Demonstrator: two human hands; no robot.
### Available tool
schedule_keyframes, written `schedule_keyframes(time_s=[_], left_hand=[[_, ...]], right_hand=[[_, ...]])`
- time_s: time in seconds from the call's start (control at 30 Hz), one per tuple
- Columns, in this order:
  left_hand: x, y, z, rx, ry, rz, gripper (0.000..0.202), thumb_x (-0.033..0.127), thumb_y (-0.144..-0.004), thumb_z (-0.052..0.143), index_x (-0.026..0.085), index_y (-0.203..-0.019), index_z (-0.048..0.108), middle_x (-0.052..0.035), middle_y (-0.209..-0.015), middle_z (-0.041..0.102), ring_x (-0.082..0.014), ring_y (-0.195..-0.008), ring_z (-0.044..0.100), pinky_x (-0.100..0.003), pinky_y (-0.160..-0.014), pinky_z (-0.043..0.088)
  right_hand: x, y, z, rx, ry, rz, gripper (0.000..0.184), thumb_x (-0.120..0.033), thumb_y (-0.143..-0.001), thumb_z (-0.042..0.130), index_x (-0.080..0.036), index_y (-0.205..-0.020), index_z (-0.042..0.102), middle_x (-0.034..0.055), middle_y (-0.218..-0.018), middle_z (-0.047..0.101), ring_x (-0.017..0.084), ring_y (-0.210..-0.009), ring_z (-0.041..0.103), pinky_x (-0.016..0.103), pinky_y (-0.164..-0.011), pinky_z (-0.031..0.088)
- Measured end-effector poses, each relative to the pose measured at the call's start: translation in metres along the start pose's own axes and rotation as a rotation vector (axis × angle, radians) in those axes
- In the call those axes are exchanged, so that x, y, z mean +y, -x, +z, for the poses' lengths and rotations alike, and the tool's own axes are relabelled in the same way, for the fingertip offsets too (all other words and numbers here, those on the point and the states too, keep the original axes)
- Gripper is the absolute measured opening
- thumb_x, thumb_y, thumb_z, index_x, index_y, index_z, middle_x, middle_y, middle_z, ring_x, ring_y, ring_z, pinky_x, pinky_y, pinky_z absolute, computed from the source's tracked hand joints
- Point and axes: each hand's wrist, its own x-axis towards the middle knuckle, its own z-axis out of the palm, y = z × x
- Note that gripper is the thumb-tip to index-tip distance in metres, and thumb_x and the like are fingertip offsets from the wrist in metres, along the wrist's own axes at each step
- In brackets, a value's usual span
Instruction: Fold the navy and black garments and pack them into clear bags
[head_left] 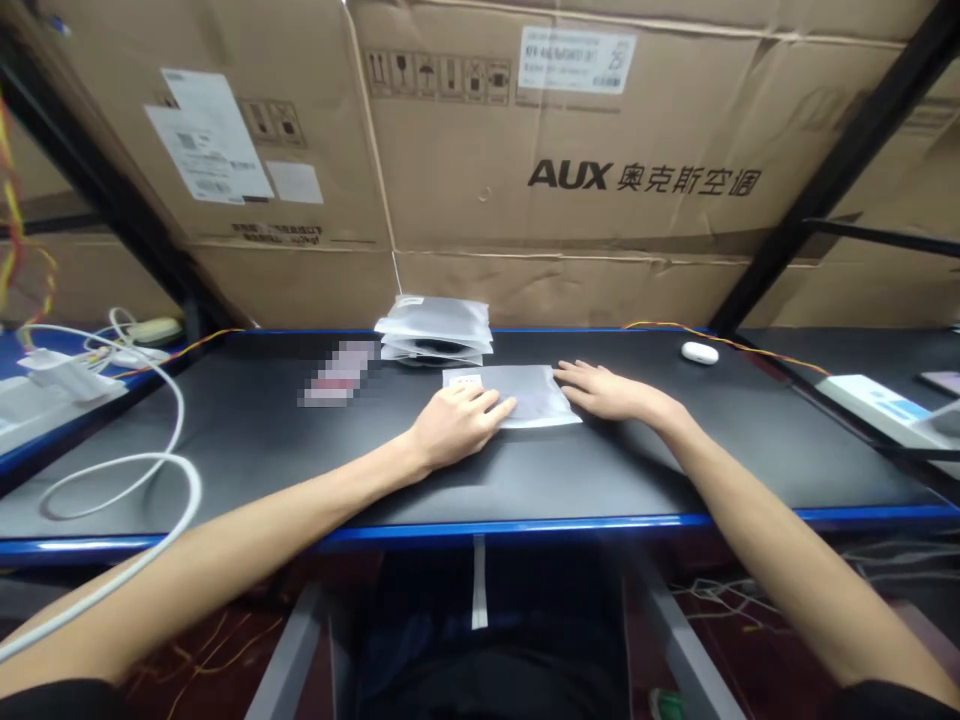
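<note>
A flat, translucent plastic bag (534,396) with a white label near its left end lies on the black tabletop in front of me. My left hand (459,425) rests over its left part, fingers lying on the plastic and partly covering the label. At the opposite end, my right hand (602,390) lies flat with its fingers stretched out, the fingertips at the bag's right edge. Just behind is a stack of several similar translucent bags (435,325). What the front bag contains, if anything, cannot be made out.
A blurred-out pinkish item (341,373) lies left of the stack. The white earbud-type case (700,352) sits at the back right. A looping white cable (180,420) and power strip (52,390) are at left. Cardboard (480,190) walls the back; a blue-edged table (562,480) supports everything.
</note>
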Motion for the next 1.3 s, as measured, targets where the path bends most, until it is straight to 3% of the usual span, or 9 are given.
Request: schedule_keyframes(time_s=[0.1,0.23,0.37,0.53,0.67,0.8,0.97,1.1,1.3], left_hand=[[-0.014,-0.002,0.001,-0.064,0.199,-0.012,0.038,0.027,-0.095,0.059,0.019,-0.133,0.063,-0.0104,-0.125,0.071,-0.0246,-0.108,0.068,-0.038,-0.095,0.054],[-0.046,0.002,-0.016,-0.202,0.423,0.158,0.068,0.017,-0.083,0.060,0.023,-0.150,0.048,-0.0116,-0.153,0.051,-0.0297,-0.142,0.048,-0.049,-0.119,0.037],[-0.069,0.022,-0.027,-0.240,0.453,0.107,0.090,0.006,-0.068,0.058,0.021,-0.155,0.041,-0.0125,-0.163,0.037,-0.0326,-0.148,0.039,-0.050,-0.121,0.037],[-0.076,0.040,-0.011,-0.027,0.372,0.081,0.049,0.013,-0.089,0.058,0.023,-0.137,0.061,-0.0096,-0.151,0.055,-0.0264,-0.134,0.056,-0.042,-0.110,0.050],[-0.076,0.037,-0.001,0.107,0.316,0.181,0.017,0.021,-0.096,0.059,0.021,-0.105,0.073,-0.0063,-0.121,0.074,-0.0214,-0.110,0.071,-0.033,-0.094,0.058],[-0.072,0.037,-0.003,0.096,0.295,0.212,0.015,0.025,-0.096,0.060,0.020,-0.104,0.072,-0.0052,-0.110,0.078,-0.0187,-0.093,0.075,-0.028,-0.081,0.059],[-0.068,0.040,-0.005,0.105,0.289,0.173,0.016,0.022,-0.100,0.056,0.019,-0.102,0.071,-0.0047,-0.102,0.079,-0.0165,-0.090,0.075,-0.025,-0.077,0.057],[-0.066,0.038,-0.004,0.089,0.276,0.178,0.020,0.022,-0.101,0.052,0.018,-0.097,0.071,-0.0049,-0.099,0.079,-0.0159,-0.087,0.075,-0.025,-0.075,0.057],[-0.062,0.036,-0.002,0.107,0.256,0.180,0.018,0.022,-0.100,0.054,0.018,-0.093,0.069,-0.0053,-0.094,0.078,-0.0157,-0.082,0.074,-0.025,-0.071,0.056]], right_hand=[[-0.003,0.000,0.001,0.013,0.068,0.021,0.059,-0.031,-0.102,0.029,-0.014,-0.157,0.039,0.0164,-0.165,0.033,0.036,-0.153,0.027,0.060,-0.122,0.026],[-0.002,0.002,0.001,0.077,0.132,0.084,0.057,-0.026,-0.101,0.030,-0.012,-0.155,0.041,0.0176,-0.163,0.037,0.035,-0.151,0.031,0.061,-0.120,0.029],[-0.003,0.002,0.001,0.169,0.122,0.120,0.054,-0.026,-0.101,0.032,-0.012,-0.152,0.045,0.0182,-0.160,0.041,0.036,-0.149,0.035,0.062,-0.117,0.033],[-0.027,0.003,0.003,0.342,0.022,-0.086,0.050,-0.036,-0.104,0.035,-0.018,-0.147,0.053,0.0141,-0.157,0.048,0.031,-0.149,0.038,0.054,-0.121,0.032],[-0.051,0.004,0.010,0.307,-0.024,-0.336,0.053,-0.046,-0.104,0.040,-0.017,-0.146,0.055,0.0131,-0.155,0.050,0.028,-0.150,0.036,0.050,-0.123,0.031],[-0.059,0.004,0.015,0.265,-0.023,-0.369,0.052,-0.043,-0.104,0.038,-0.019,-0.146,0.055,0.0105,-0.152,0.054,0.027,-0.147,0.042,0.048,-0.122,0.034],[-0.057,0.004,0.011,0.254,0.022,-0.324,0.050,-0.039,-0.103,0.039,-0.017,-0.145,0.057,0.0111,-0.150,0.056,0.029,-0.143,0.047,0.046,-0.119,0.039],[-0.062,0.007,0.014,0.371,0.069,-0.334,0.042,-0.034,-0.101,0.045,-0.020,-0.136,0.065,0.0103,-0.140,0.065,0.029,-0.133,0.058,0.048,-0.114,0.044],[-0.093,0.003,0.031,0.569,0.127,-0.604,0.029,-0.032,-0.101,0.050,-0.024,-0.116,0.074,0.0084,-0.122,0.075,0.025,-0.112,0.070,0.045,-0.106,0.051]])
